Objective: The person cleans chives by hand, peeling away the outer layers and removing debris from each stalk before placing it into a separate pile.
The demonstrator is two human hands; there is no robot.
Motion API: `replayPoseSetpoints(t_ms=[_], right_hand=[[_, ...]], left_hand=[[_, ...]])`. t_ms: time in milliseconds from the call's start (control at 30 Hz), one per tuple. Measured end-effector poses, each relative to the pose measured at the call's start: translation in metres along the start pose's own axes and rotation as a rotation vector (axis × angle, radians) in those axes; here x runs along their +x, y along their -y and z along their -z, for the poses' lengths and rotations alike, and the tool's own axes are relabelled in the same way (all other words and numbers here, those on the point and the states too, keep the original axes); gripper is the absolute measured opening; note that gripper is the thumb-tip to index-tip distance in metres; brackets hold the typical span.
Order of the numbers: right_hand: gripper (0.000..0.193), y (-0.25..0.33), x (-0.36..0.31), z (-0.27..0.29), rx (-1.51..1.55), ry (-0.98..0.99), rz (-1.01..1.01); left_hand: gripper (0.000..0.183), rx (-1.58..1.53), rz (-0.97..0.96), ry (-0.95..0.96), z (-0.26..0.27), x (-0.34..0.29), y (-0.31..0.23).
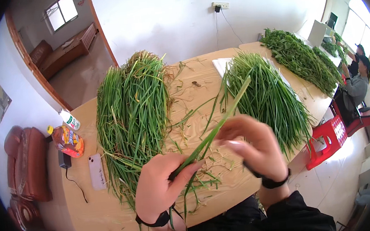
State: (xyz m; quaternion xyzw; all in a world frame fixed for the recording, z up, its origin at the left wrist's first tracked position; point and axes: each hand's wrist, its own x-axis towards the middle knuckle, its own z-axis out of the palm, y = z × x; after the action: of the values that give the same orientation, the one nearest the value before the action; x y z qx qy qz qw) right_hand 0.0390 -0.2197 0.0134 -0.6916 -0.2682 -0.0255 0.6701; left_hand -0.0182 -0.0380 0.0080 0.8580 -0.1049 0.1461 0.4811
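Note:
My left hand (158, 184) is closed around a small bunch of garlic chives (221, 127), whose pale stem ends point up and to the right. Just right of these stems, my right hand (256, 146) is raised and slightly blurred. Its fingers are bent, with a gap between them and the thumb, and nothing shows in it. A large heap of untrimmed garlic chives (133, 100) lies left of centre, with brownish bits among the leaves. On the right, a neater pile of garlic chives (267, 99) rests partly on white sheets (221, 66).
The wooden table (111, 223) carries loose trimmings (208, 175), a phone (96, 171), a black adapter (65, 160), an orange drink bottle (68, 141) and a white bottle (69, 120). Leafy greens (301, 59) lie at the far right. Beyond are a red stool (326, 145) and seated people (358, 82).

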Motion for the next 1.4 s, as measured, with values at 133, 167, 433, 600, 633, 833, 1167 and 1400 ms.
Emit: replayPoseSetpoints(t_ms=[133, 167, 433, 600, 633, 833, 1167, 1400], right_hand=[[0.016, -0.005, 0.012, -0.013, -0.163, 0.095, 0.127], [0.016, -0.007, 0.014, -0.012, -0.039, 0.030, 0.061], [0.025, -0.024, 0.024, -0.035, 0.199, 0.305, 0.018], [0.023, -0.026, 0.020, -0.028, 0.166, 0.662, 0.059], [0.023, -0.031, 0.019, -0.031, 0.152, 0.651, 0.087], [0.020, -0.032, 0.027, -0.015, 0.220, 0.543, 0.121], [0.019, -0.040, 0.026, -0.025, 0.001, 0.710, -0.007], [0.015, -0.021, 0.032, -0.025, -0.008, 0.856, -0.047]], left_hand=[[0.018, 0.079, -0.208, 0.061, -0.014, -0.001, 0.000], [0.027, 0.135, -0.173, 0.284, -0.008, -0.002, 0.005], [0.050, -0.150, -0.048, -0.410, -0.014, 0.003, 0.019], [0.026, -0.153, -0.069, -0.378, -0.011, 0.005, 0.029], [0.025, -0.178, -0.037, -0.432, -0.012, 0.004, 0.032], [0.025, -0.368, -0.015, -0.461, -0.011, 0.004, 0.042], [0.038, -0.310, 0.016, -0.848, -0.036, 0.021, 0.026], [0.048, -0.336, 0.038, -1.168, 0.007, 0.018, 0.043]])
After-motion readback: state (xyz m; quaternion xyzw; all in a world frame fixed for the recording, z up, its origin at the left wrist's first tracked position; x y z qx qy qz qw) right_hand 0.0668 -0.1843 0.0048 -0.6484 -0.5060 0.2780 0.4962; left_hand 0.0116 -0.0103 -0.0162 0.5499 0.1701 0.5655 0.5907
